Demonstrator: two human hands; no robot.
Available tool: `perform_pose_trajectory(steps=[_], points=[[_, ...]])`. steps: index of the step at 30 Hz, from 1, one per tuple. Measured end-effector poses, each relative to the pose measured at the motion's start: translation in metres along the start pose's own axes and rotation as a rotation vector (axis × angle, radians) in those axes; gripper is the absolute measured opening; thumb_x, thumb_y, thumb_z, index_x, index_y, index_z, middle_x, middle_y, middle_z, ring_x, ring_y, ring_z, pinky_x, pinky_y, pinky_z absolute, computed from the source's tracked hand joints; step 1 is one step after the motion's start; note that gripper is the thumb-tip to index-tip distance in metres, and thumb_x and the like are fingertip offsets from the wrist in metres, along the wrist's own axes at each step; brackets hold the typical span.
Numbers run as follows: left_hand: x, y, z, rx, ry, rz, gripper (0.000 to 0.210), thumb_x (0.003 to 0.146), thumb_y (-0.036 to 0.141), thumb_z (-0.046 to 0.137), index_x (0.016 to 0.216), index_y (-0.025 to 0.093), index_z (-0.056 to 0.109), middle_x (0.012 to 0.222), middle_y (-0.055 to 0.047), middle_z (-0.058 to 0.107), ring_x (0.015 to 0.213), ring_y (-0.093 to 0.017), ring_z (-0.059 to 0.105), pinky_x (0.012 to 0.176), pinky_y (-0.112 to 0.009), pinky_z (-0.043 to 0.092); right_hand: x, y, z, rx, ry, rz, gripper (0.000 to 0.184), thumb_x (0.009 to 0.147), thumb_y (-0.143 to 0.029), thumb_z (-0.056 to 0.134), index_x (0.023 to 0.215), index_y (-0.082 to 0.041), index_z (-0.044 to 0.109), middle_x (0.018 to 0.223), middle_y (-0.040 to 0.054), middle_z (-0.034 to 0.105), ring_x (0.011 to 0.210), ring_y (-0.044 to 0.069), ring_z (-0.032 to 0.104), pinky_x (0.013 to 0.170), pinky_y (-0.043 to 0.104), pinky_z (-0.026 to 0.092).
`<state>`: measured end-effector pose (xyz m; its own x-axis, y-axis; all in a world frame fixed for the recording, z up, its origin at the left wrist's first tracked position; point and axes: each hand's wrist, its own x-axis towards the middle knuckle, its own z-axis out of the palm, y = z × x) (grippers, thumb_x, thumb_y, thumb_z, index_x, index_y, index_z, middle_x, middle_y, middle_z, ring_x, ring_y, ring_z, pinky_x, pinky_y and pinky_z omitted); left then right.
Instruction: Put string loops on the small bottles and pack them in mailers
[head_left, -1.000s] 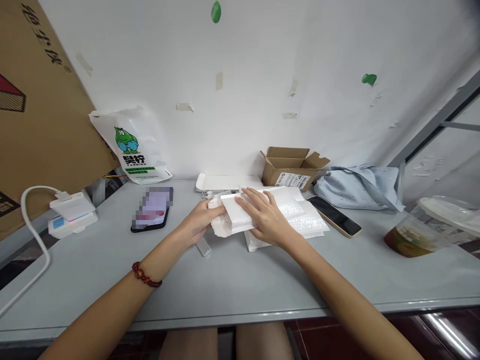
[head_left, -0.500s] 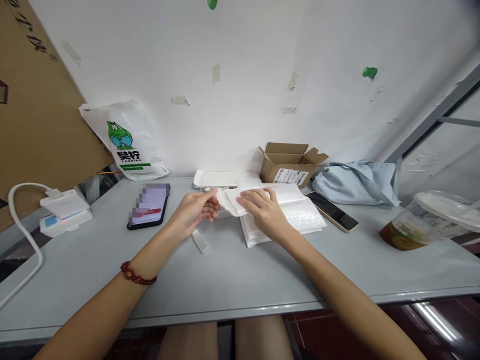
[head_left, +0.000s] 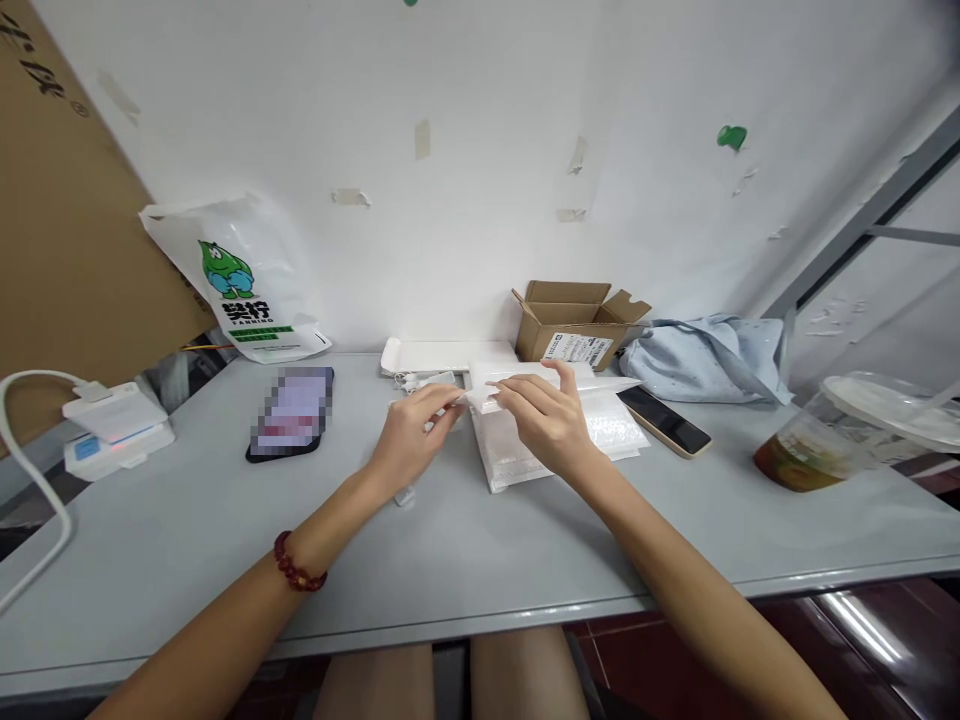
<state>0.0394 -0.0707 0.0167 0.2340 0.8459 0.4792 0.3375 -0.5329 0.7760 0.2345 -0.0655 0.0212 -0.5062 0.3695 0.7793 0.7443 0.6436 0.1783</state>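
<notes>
My left hand (head_left: 412,438) pinches the left end of a white bubble-wrap bag (head_left: 483,401) between thumb and fingers. Closed over the same end, a little further right, is my right hand (head_left: 546,418). More white bubble wrap (head_left: 508,458) lies flat beneath the right hand on the grey table. A small whitish piece (head_left: 406,496) is partly hidden under my left wrist. Just beyond the left fingers lie a thin white cable (head_left: 407,381) and an opened white box (head_left: 450,355).
An open cardboard box (head_left: 574,325) stands against the wall. Nearby are a light blue cloth pouch (head_left: 701,358), a dark phone (head_left: 666,422) and a plastic drink cup (head_left: 817,440). Leftward are another phone (head_left: 291,412), a white printed bag (head_left: 240,285) and a white charger (head_left: 118,435).
My left hand has turned palm-down and shifted right, closer to the right hand. The held end of the bubble-wrap bag is now pinched more tightly between both hands.
</notes>
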Motion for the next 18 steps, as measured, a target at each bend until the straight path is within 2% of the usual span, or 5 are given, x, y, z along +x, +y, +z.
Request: perform_pose_trajectory(steps=[3,6,8,13,18], points=[[0.0,0.003,0.005,0.031,0.03,-0.031,0.019,0.084,0.028,0.052,0.079,0.021,0.068,0.08,-0.004,0.066,0.072,-0.017,0.058,0.067,-0.027,0.045,0.003,0.0,-0.004,-0.016,0.103,0.039,0.026,0.093,-0.011,0.04,0.101,-0.026,0.06,0.092,0.0018,0.07,0.091,0.017,0.063,0.096,0.041,0.028],[0.003,0.005,0.007,-0.075,-0.005,-0.181,0.026,0.081,0.035,0.056,0.061,0.019,0.06,0.061,0.0,0.059,0.057,-0.015,0.055,0.06,-0.027,0.044,0.006,0.002,-0.007,-0.061,0.157,0.154,0.025,0.092,-0.015,0.043,0.109,-0.025,0.058,0.108,0.0073,0.066,0.106,0.023,0.057,0.094,0.043,0.028],[0.007,0.004,0.008,-0.183,-0.037,-0.304,0.03,0.078,0.037,0.06,0.055,0.018,0.058,0.055,0.0,0.058,0.053,-0.014,0.056,0.06,-0.028,0.044,0.007,0.005,-0.006,-0.079,0.141,0.199,0.024,0.092,-0.016,0.043,0.108,-0.024,0.058,0.114,0.0095,0.063,0.11,0.024,0.054,0.092,0.043,0.029],[0.016,-0.006,0.012,-0.492,-0.007,-0.546,0.017,0.068,0.03,0.073,0.07,0.013,0.069,0.059,-0.001,0.063,0.057,-0.013,0.058,0.068,-0.03,0.05,0.005,0.019,-0.001,-0.065,-0.017,0.191,0.022,0.092,-0.013,0.041,0.095,-0.021,0.061,0.101,0.0082,0.067,0.095,0.022,0.057,0.084,0.04,0.034],[0.02,-0.017,0.014,-0.656,-0.015,-0.532,0.022,0.068,0.024,0.074,0.087,0.013,0.073,0.086,-0.006,0.071,0.082,-0.016,0.065,0.089,-0.031,0.049,-0.001,0.034,0.002,0.024,-0.274,0.255,0.016,0.087,-0.028,0.057,0.097,-0.019,0.065,0.101,0.0098,0.066,0.096,0.025,0.058,0.078,0.037,0.038]])
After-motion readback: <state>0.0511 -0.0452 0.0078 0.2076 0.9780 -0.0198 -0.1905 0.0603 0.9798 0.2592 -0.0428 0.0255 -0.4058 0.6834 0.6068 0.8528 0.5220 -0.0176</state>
